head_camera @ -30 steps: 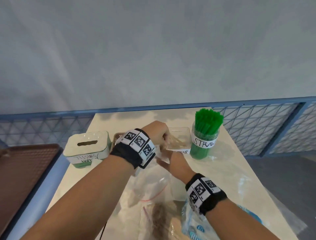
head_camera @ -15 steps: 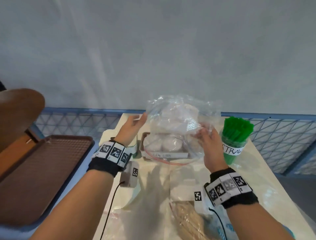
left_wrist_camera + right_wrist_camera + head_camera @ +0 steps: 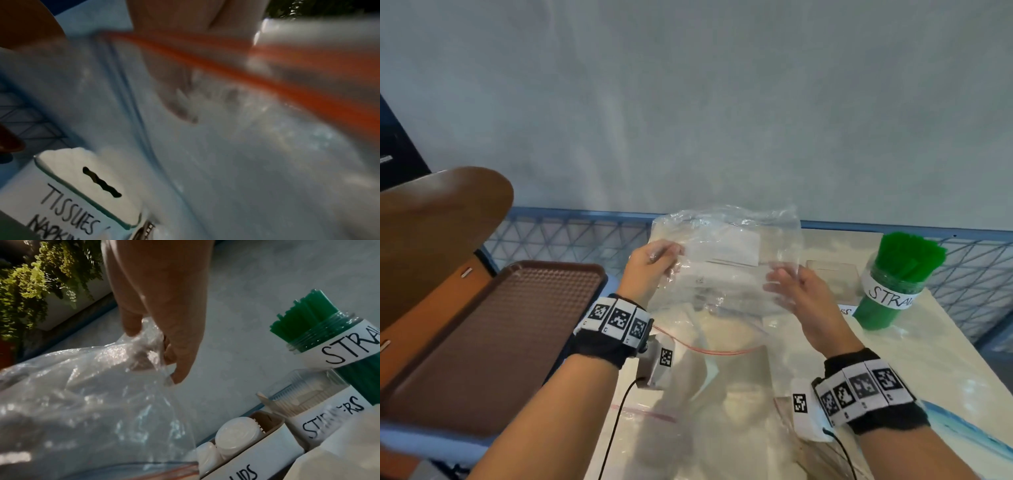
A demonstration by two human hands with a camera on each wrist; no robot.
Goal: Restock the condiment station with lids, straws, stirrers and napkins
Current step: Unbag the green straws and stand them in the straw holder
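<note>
Both hands hold a clear zip bag (image 3: pixel 726 260) up over the table, its red zip edge (image 3: pixel 705 347) hanging down. My left hand (image 3: pixel 664 253) pinches the bag's left side and my right hand (image 3: pixel 779 281) pinches its right side; in the right wrist view the fingertips (image 3: pixel 174 373) nip the plastic. The bag looks empty. Below it stands the LIDS box (image 3: pixel 252 454) with white lids (image 3: pixel 236 433), then the STIRRERS container (image 3: pixel 320 408) and the jar of green straws (image 3: pixel 893 277). The tissue and napkin box (image 3: pixel 82 183) sits at the left.
More flat plastic bags (image 3: pixel 722 404) and a blue pack (image 3: pixel 969 431) lie on the near part of the white table (image 3: pixel 928 349). A brown tray (image 3: pixel 493 329) and a brown chair (image 3: pixel 431 219) stand at the left. A blue mesh railing (image 3: pixel 565 236) runs behind.
Both hands rose from the containers, lifting the clear bag off the table. They now hold it spread wider, and the view has turned to the left.
</note>
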